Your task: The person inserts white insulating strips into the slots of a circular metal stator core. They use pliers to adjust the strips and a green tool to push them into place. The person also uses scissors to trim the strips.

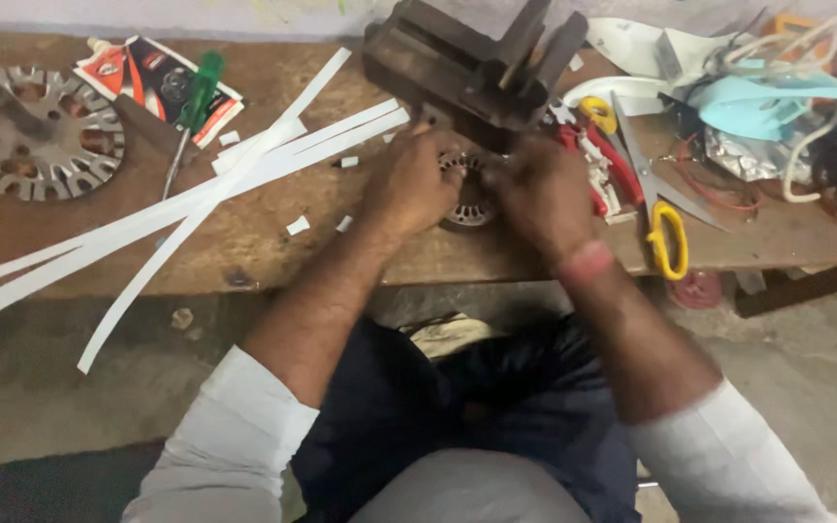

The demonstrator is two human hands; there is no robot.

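My left hand (407,184) and my right hand (541,192) close on a round slotted metal motor core (467,199) that lies on the wooden workbench (244,242). Each hand grips one side of the core, so only its middle part shows between them. A dark metal vise (481,63) stands right behind the hands. Long white paper strips (196,199) fan out to the left of my left hand.
Yellow-handled scissors (656,194) lie right of my right hand, beside red pliers (588,160). A green-handled screwdriver (194,107) rests on a printed packet at the back left, near a round slotted metal plate (31,131). Cloth, wires and foil pile up at the back right.
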